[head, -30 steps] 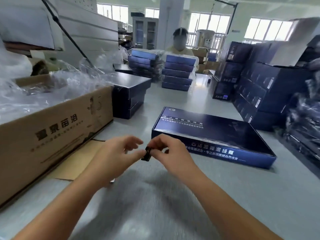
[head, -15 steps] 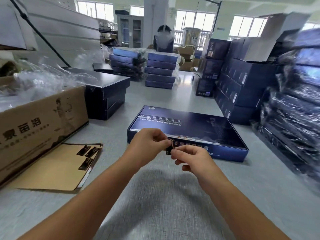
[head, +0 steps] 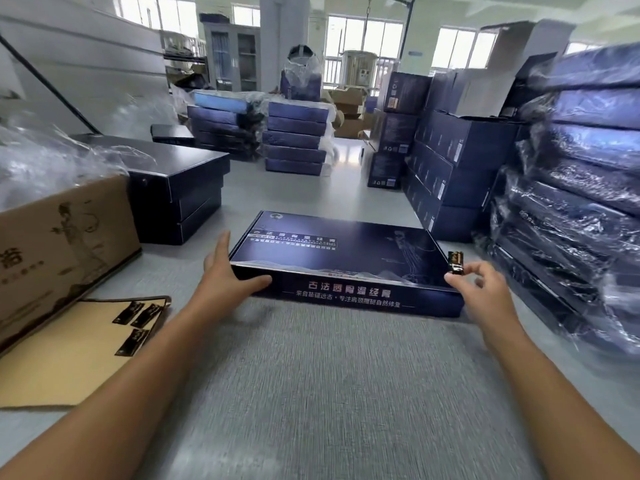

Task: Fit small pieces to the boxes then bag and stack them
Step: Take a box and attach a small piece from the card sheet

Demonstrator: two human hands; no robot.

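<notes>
A flat dark blue box [head: 332, 251] with printed white lettering lies on the grey table in front of me. My left hand [head: 225, 271] rests against its near left corner, fingers straight along the left side and thumb on the front edge. My right hand [head: 479, 284] is at the box's near right corner and pinches a small dark piece with gold marks [head: 455, 262] between thumb and fingers, just above the corner. Three more such small dark pieces [head: 136, 322] lie on a tan cardboard sheet [head: 69, 362] at the left.
An open brown carton [head: 59, 244] filled with clear plastic bags stands at the left. Behind it sits a stack of black boxes [head: 176, 195]. Bagged blue boxes [head: 571, 202] are piled at the right, with more stacks [head: 294, 140] at the back. A person [head: 301, 74] stands behind those.
My hands have parted from together at the centre. The left went to the box's left corner, and the right carried the small piece to the right corner. The view tilted closer to the box.
</notes>
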